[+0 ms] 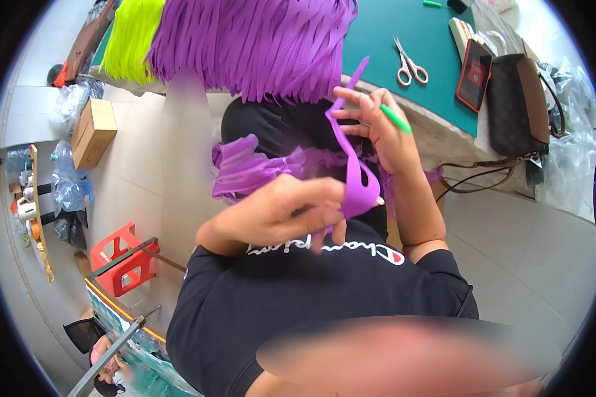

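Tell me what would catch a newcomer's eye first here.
A mass of purple strips covers part of the green table, lime strips at its left. Nearer the person, a purple band runs between the left hand and right hand.

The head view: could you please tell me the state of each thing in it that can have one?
Loose purple strip, bent, at both hands
Left hand, fingers curled at the strip's wide part
Right hand, fingers partly bent
Green stick, held in the right hand
Scissors, lying flat, handle loops apart
Phone, screen up
Purple pile, spread in many strips
Yellow-green strips, lying beside the pile
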A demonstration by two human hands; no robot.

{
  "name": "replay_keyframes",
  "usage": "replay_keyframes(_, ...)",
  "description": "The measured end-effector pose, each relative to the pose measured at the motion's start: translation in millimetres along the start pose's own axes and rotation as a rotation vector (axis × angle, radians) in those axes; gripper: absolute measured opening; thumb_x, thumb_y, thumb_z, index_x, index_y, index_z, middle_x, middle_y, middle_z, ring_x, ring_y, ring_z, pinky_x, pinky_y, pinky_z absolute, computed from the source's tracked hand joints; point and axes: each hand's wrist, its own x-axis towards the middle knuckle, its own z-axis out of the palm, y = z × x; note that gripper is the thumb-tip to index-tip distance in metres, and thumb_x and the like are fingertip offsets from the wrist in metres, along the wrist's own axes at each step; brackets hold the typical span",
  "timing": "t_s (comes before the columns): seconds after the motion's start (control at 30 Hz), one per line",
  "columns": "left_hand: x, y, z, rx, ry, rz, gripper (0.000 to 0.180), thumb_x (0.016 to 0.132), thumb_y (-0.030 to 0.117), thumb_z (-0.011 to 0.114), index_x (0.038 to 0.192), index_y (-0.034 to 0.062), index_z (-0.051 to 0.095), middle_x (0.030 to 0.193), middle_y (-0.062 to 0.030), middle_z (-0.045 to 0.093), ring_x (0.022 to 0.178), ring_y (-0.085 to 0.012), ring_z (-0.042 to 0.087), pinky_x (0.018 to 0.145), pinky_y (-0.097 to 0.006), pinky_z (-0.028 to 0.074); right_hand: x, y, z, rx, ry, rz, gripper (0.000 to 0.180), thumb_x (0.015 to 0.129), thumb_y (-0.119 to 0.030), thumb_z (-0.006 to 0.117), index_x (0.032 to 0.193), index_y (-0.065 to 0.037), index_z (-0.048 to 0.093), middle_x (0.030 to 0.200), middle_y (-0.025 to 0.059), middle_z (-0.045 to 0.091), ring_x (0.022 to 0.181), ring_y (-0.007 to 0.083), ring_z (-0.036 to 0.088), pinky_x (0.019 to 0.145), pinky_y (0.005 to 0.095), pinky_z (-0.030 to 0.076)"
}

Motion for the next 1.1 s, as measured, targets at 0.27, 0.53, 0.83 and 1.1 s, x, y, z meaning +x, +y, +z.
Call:
replay_keyframes(0.27, -16, 6, -26, 0.027, -0.05, 0.073, 0.028, 0.093, 0.001, 0.047, 0.115, -0.0109, 0.058, 0.064, -0.0116, 0.065, 0.044, -0.012, 0.058, 0.043, -0.022, 0.046, -19, 19, -34, -0.386, -0.658, 0.045, 0.036, 0.095, -0.034, 0.051, 0.076, -0.004, 0.046, 0.079, 0.0095, 0.062, 0.075, 0.0202, 0.062, 0.069, 0.0333, 0.048)
replay_keyframes(0.53, -42, -5, -67, -0.08, 0.083, 0.242, 0.026, 0.091, 0.005, 0.049, 0.104, -0.0146, 0.06, 0.054, -0.0079, 0.058, 0.041, -0.009, 0.054, 0.039, -0.021, 0.041, -11, -59, -93, -0.921, -0.25, -0.219, 0.031, 0.077, 0.001, 0.067, 0.073, -0.007, 0.037, 0.079, 0.0091, 0.06, 0.074, 0.0157, 0.057, 0.064, 0.027, 0.045)
replay_keyframes(0.83, 48, -34, -108, 0.299, 0.518, 0.108, 0.037, 0.092, 0.002, 0.048, 0.129, 0.0005, 0.047, 0.077, -0.0082, 0.066, 0.063, -0.0136, 0.064, 0.063, -0.026, 0.051, 246, -174, -94, -1.513, 0.093, -0.948, 0.023, 0.09, -0.02, 0.057, 0.094, 0.003, 0.06, 0.082, 0.0192, 0.065, 0.076, 0.0259, 0.065, 0.065, 0.0354, 0.049)
replay_keyframes(1.1, 46, -37, -123, 1.203, 0.865, 0.222, 0.048, 0.083, 0.013, 0.066, 0.127, 0.001, 0.051, 0.124, -0.0218, 0.053, 0.108, -0.0371, 0.056, 0.092, -0.04, 0.045, 396, -131, -88, -1.039, -0.06, -0.8, 0.013, 0.082, -0.012, 0.058, 0.09, -0.002, 0.058, 0.104, 0.0192, 0.067, 0.1, 0.0361, 0.062, 0.085, 0.0419, 0.049)
